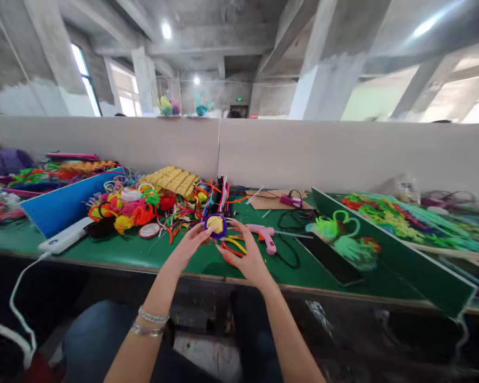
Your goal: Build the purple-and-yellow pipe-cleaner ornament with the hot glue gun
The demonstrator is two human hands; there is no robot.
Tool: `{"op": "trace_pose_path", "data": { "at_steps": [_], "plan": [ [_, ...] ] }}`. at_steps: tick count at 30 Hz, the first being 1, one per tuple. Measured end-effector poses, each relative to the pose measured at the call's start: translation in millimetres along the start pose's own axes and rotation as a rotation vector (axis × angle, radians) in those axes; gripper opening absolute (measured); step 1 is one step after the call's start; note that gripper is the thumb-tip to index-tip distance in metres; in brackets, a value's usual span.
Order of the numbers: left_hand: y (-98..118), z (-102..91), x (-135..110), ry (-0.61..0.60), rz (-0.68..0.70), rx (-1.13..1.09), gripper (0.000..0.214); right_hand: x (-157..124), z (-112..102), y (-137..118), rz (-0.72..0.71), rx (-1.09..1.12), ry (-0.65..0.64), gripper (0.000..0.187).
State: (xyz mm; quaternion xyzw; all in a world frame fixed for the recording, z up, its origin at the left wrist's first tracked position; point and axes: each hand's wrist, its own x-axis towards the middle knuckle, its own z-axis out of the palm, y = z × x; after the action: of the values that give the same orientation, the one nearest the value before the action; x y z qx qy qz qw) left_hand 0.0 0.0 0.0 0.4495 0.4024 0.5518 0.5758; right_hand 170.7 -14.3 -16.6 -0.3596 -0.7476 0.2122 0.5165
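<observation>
My left hand (192, 238) pinches a small round piece with a purple fuzzy rim and a pale yellow middle (214, 225), the thumb lying over its face. My right hand (249, 255) is at the piece's right side, thumb and fingers spread in a curve; its fingertips come close to the rim, and whether they touch it I cannot tell. Beneath the right hand lies a tool with red and yellow handles (236, 245), partly covered. Just right of that hand rests a pink glue gun (265, 235) with a clear glue stick in its back.
A heap of bright pipe cleaners and pompoms (143, 205) spreads at the left, beside a blue divider (75, 199) and a white power strip (66, 235). To the right are a black phone (329, 258), green fuzzy shapes (349, 239) and a green divider (399, 255).
</observation>
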Motion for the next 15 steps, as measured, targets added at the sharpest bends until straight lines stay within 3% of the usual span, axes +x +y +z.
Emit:
{"op": "trace_pose_path", "data": {
  "at_steps": [5,10,15],
  "plan": [
    [-3.0,-0.9,0.1,-0.079,-0.003,0.047,0.048,-2.1,-2.6,-2.5,-0.002,-0.02,-0.008,0.062],
    [-2.7,1.3,-1.5,-0.15,0.118,0.022,0.048,-1.9,-1.3,0.1,-0.003,-0.019,0.001,0.062],
    [0.7,2.6,-3.2,-0.128,0.135,0.023,0.046,-0.9,-2.7,-2.6,0.001,-0.008,0.012,0.055]
  ]
}}
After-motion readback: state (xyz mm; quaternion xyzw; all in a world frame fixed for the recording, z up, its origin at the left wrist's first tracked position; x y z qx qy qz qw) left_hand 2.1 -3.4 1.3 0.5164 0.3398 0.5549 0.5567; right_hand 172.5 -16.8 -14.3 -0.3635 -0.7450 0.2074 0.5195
